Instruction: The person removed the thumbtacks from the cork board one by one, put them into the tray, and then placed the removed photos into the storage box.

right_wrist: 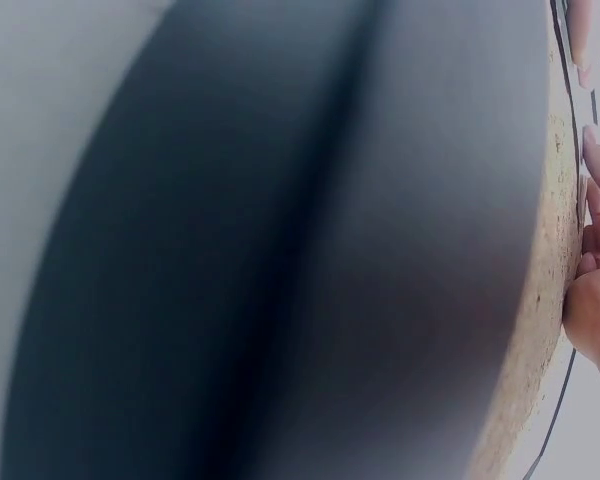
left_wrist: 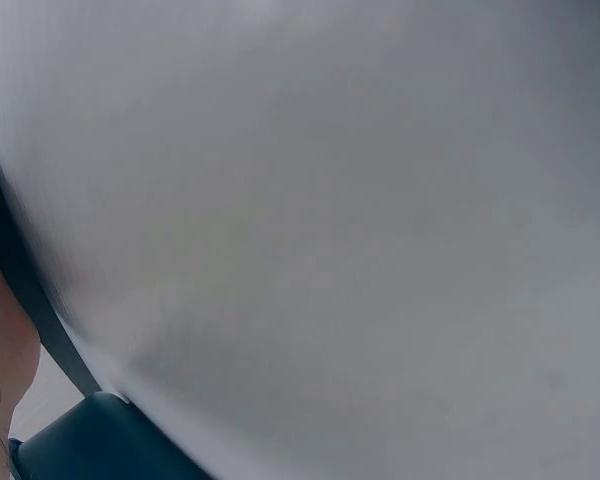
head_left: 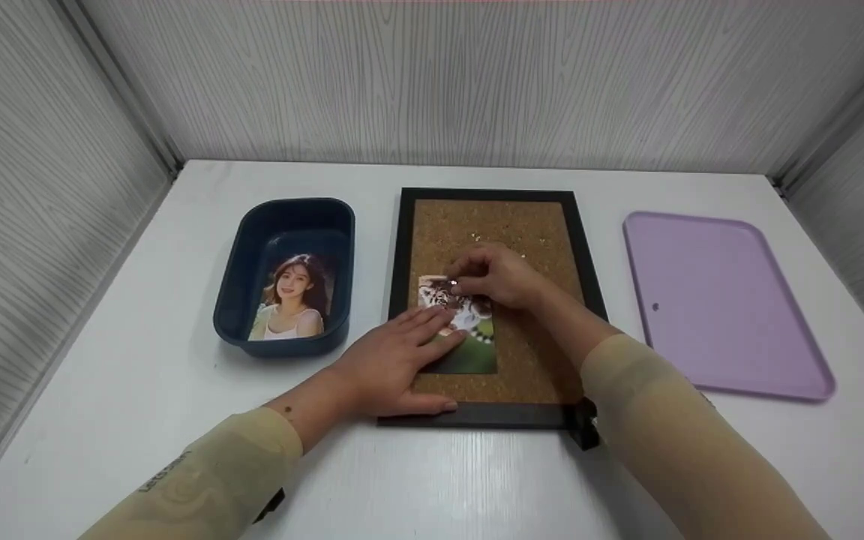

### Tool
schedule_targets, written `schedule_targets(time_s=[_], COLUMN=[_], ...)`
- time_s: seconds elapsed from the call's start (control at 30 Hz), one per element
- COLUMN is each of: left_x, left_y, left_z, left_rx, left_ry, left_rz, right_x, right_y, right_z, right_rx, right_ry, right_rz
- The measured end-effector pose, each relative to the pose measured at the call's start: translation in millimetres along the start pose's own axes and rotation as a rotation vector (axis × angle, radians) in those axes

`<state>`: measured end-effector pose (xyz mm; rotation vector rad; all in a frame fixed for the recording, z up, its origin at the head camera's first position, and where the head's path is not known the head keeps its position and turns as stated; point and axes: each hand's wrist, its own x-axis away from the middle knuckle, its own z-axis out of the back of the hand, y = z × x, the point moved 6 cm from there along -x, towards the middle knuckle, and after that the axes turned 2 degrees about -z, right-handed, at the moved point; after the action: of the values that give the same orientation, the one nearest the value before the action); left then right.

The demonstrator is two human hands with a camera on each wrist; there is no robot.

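In the head view, a tiger photo [head_left: 469, 360] lies on the lower left part of a black-framed cork board [head_left: 537, 367]. My left hand [head_left: 394, 360] rests on it with straight fingers, the thumb reaching onto the frame's bottom bar. Above those fingers, my right hand [head_left: 503, 277] pinches a small shiny pin [head_left: 454, 283] at the photo's upper part; the fingertips hide most of it. The right wrist view shows the right hand [right_wrist: 595, 300] low against the cork. Only a sliver of the left hand [left_wrist: 0, 340] shows in the left wrist view.
A dark blue tub [head_left: 229, 315] left of the board holds a portrait photo [head_left: 293, 300] of a person. To the right lies a flat lilac tray [head_left: 724, 307] with a small dark hole. Several small shiny pins [head_left: 475, 237] dot the upper cork.
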<state>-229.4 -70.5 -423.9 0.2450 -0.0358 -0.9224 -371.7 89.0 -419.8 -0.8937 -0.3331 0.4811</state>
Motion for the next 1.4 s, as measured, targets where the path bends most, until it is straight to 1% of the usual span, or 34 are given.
schedule_targets(time_s=[0.3, 0.43, 0.77, 0.9, 1.13, 1.4], left_x=[0.2, 0.1, 0.3, -0.1, 0.4, -0.3], left_y=[-0.3, -0.7, -0.7, -0.8, -0.6, -0.1], left_z=[-0.3, -0.8, -1.1, -1.3, -0.5, -1.0], left_rx=[0.005, 0.007, 0.009, -0.004, -0.008, -0.018], left_ry=[-0.016, -0.023, -0.018, -0.017, -0.020, -0.027], left_rz=[0.012, 0.015, 0.017, 0.017, 0.018, 0.018], right_x=[1.8, 2.4, 2.2, 3.3, 2.4, 2.7], right_y=[-0.7, 0.0, 0.6, 0.4, 0.5, 0.2], right_z=[0.2, -0.7, -2.2, -2.3, -1.7, -2.3], right_rx=[-0.014, -0.039, -0.078, -0.083, -0.061, -0.089], right_ry=[0.009, 0.005, -0.013, -0.020, -0.018, -0.025], right_rz=[-0.031, -0.040, -0.027, -0.037, -0.062, -0.062])
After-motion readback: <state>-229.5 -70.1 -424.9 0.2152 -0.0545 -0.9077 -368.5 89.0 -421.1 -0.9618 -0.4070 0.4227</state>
